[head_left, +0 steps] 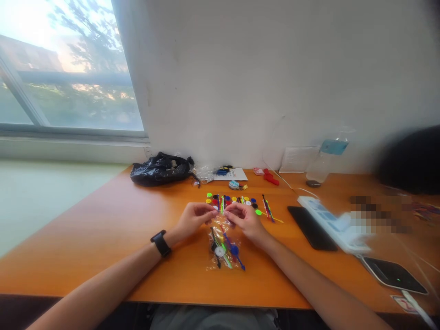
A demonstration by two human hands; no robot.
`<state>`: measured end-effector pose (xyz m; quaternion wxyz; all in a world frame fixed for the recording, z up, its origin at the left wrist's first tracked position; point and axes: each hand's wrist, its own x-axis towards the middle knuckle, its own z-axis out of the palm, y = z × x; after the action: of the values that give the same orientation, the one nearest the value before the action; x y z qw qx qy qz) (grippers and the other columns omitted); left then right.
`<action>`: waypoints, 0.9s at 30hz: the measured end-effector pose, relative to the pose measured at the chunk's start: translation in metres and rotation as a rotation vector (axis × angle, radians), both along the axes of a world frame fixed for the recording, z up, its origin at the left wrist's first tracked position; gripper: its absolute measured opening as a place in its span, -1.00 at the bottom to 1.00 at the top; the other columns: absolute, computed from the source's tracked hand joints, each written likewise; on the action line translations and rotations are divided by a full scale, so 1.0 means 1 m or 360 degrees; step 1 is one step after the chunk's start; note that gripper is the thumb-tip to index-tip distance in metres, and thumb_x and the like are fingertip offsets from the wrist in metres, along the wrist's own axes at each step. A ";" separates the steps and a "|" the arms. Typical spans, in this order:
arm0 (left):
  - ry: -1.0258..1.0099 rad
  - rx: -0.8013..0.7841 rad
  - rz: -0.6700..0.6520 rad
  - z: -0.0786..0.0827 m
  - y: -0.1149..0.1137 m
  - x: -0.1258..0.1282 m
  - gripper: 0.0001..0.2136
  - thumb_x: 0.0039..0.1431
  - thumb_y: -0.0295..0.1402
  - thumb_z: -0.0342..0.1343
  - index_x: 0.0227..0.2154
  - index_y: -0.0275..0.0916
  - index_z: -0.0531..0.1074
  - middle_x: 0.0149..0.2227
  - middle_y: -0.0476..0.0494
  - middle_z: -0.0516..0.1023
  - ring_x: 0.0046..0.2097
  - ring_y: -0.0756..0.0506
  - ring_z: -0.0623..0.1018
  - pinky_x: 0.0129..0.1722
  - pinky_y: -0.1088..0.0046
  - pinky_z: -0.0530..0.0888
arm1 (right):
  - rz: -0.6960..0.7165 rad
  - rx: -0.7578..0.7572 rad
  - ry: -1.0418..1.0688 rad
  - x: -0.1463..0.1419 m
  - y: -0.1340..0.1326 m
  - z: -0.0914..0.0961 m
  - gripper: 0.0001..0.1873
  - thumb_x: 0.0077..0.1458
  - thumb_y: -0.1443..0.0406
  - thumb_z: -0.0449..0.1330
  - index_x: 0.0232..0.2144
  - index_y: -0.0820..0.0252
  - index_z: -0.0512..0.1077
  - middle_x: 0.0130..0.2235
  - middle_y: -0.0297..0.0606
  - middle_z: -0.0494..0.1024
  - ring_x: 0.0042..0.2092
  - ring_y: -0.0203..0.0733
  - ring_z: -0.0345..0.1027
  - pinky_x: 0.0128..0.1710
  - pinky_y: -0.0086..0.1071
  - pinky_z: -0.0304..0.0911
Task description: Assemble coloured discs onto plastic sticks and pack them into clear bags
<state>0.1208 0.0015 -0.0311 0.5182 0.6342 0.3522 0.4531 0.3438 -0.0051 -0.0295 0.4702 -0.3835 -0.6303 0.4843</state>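
The top edge of a clear bag is pinched by the left hand and right hand. Coloured sticks and discs are held inside. The bag lies just before a row of discs.

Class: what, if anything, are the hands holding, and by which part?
The left hand and right hand both pinch the top edge of a small clear plastic bag of coloured pieces; its lower part rests on the orange table.

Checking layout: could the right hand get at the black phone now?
Probably yes: the black phone lies flat beside the right hand, nothing between, though that hand pinches the clear bag.
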 end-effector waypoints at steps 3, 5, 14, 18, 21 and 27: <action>-0.0018 0.0011 -0.0054 -0.004 0.004 -0.001 -0.66 0.16 -0.08 0.38 -0.28 -0.31 0.68 -0.44 -0.11 0.63 -0.45 0.01 0.47 -0.39 0.50 0.41 | -0.0001 0.0012 -0.0017 0.001 0.000 0.001 -0.59 0.06 -0.04 0.44 -0.35 0.17 0.53 -0.49 -0.35 0.47 -0.46 -0.26 0.31 -0.41 -0.35 0.26; -0.0014 0.0022 -0.0067 -0.004 0.006 -0.001 -0.66 0.15 -0.07 0.39 -0.30 -0.31 0.68 -0.45 -0.10 0.62 -0.46 0.01 0.46 -0.40 0.50 0.41 | -0.0001 0.0013 -0.0019 0.001 0.000 0.001 -0.60 0.06 -0.03 0.44 -0.36 0.18 0.53 -0.48 -0.34 0.48 -0.47 -0.27 0.32 -0.41 -0.34 0.26; 0.0119 0.0117 -0.0130 -0.003 -0.001 0.000 -0.66 0.16 -0.08 0.38 -0.25 -0.32 0.68 -0.35 -0.19 0.68 -0.37 -0.04 0.55 -0.34 0.46 0.48 | 0.0070 -0.0009 -0.0047 -0.004 0.000 -0.008 -0.64 0.02 0.03 0.49 -0.38 0.21 0.60 -0.44 -0.27 0.59 -0.47 -0.26 0.37 -0.44 -0.37 0.29; 0.0159 0.0100 -0.0176 -0.007 0.005 -0.003 -0.66 0.15 -0.10 0.40 -0.25 -0.33 0.69 -0.35 -0.20 0.69 -0.40 -0.04 0.55 -0.36 0.46 0.49 | 0.0109 -0.0058 -0.0015 -0.002 0.002 -0.011 -0.61 0.02 0.02 0.49 -0.37 0.25 0.62 -0.45 -0.25 0.61 -0.47 -0.27 0.41 -0.43 -0.38 0.32; 0.0107 0.0049 -0.0140 -0.005 0.011 -0.008 -0.67 0.11 -0.11 0.43 -0.29 -0.34 0.68 -0.41 -0.17 0.67 -0.45 -0.01 0.54 -0.40 0.48 0.49 | 0.0117 -0.0111 0.0016 0.005 0.007 -0.010 -0.57 0.02 -0.01 0.48 -0.34 0.27 0.64 -0.46 -0.23 0.62 -0.49 -0.28 0.41 -0.45 -0.39 0.33; -0.0090 -0.0052 -0.0053 0.006 0.013 -0.012 -0.67 0.03 -0.17 0.49 -0.32 -0.35 0.64 -0.39 -0.14 0.67 -0.41 -0.01 0.57 -0.35 0.49 0.53 | 0.0078 -0.0082 0.0082 0.019 0.017 -0.007 -0.56 0.00 0.01 0.50 -0.25 0.27 0.70 -0.49 -0.25 0.60 -0.51 -0.29 0.38 -0.47 -0.39 0.31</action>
<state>0.1085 0.0141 -0.0247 0.5458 0.6183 0.3341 0.4564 0.3630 0.0123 -0.0369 0.4643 -0.3673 -0.6146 0.5213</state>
